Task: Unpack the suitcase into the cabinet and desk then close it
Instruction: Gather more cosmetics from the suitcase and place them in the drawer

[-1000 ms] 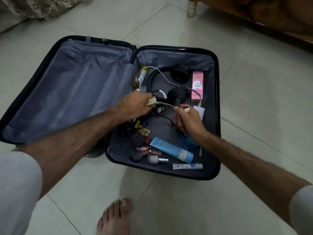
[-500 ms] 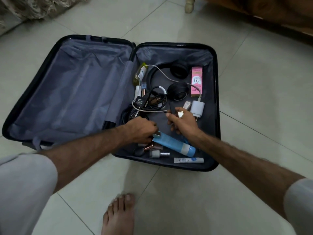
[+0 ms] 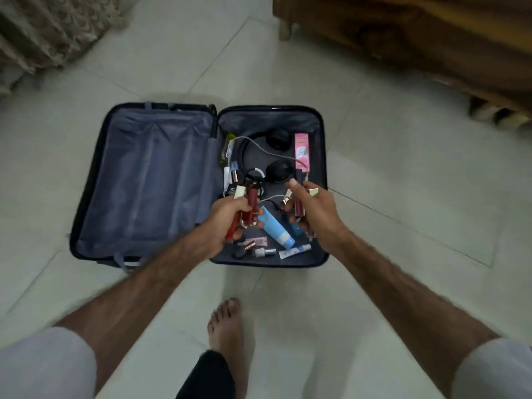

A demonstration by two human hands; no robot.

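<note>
A person's left hand [image 3: 227, 216] closes its grip on a cluster of dark red cosmetic tubes [image 3: 250, 210], fingers curled round them and thumb on top, with a small white cap showing above the knuckles. The right hand [image 3: 312, 210] grips another dark red tube [image 3: 298, 208] with a gold cap, thumb raised and fingers wrapped; a gold-coloured square piece sits at its knuckles. Both forearms reach forward and down from pale sleeves, the hands held close together above the right half of the open suitcase [image 3: 86, 208], which lies flat on the tiled floor [image 3: 403, 197].

Under the hands a light blue tube [image 3: 275, 227] lies at an angle, and near the front wall rest a small white tube [image 3: 294, 251] with blue print too small to read, a nail polish bottle [image 3: 263, 251] and rose-gold lipstick cases [image 3: 253, 243]. Farther back lie black headphones [image 3: 277, 155], a white cable [image 3: 259, 145] looping across them, and a pink box [image 3: 302, 151] against the right wall; its label is blurred, though large letters like "BB" can just be made out. A yellowish bottle [image 3: 226, 149] stands by the hinge. The left half shows only its grey lining.

A bare foot [image 3: 226, 326] stands on the floor just in front of the case. Dark wooden furniture [image 3: 403, 33] fills the upper right, patterned fabric [image 3: 49, 27] the upper left.
</note>
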